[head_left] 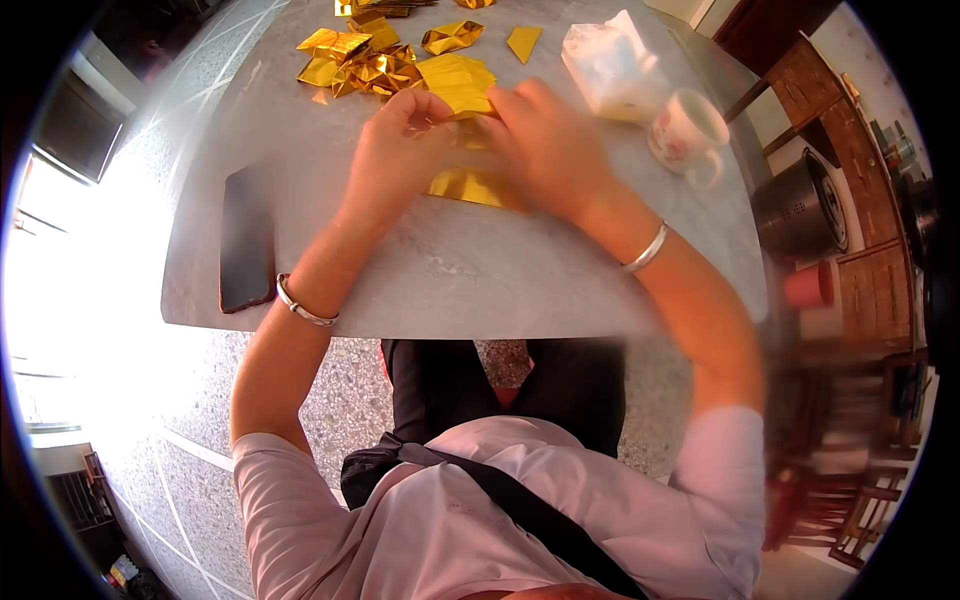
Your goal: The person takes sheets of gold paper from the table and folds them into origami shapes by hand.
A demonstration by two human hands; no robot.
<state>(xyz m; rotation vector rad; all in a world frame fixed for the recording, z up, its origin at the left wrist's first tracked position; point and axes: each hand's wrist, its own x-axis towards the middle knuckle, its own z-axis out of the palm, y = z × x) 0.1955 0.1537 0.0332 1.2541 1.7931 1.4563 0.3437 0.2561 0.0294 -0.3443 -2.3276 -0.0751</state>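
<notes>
Head view, clock centred on the hands, twelve pointing away from the body: left hand (395,145) and right hand (550,150) close to each other but not pressed together, fingers curled inward. Yellow paper (458,80) at twelve, lower corners right at the fingertips; too blurred there to say for either hand whether pinching or only touching, so cannot tell. Gold foil sheet (475,188) at six, lying on the tabletop just below the gap between the hands, partly covered by the right one. Heap of crumpled gold pieces (350,65) at ten, next to the yellow paper, leaving little space on that side. Folded gold piece (452,37) at twelve, farther out; small flat gold piece (524,42) at one. White plastic packet (612,70) at two and floral mug (680,135) at three, close together, hemming in the right hand's outward side. Dark phone (247,240) at eight, near the left edge, lower corner just beside the left bangle (305,302). Widest room for moving toward six: broad stretch of grey tabletop (500,290) down to the straight near edge, crossed only by forearms at either side. Past the right edge, at four, a dark pot (800,210) and red bucket (808,286).
</notes>
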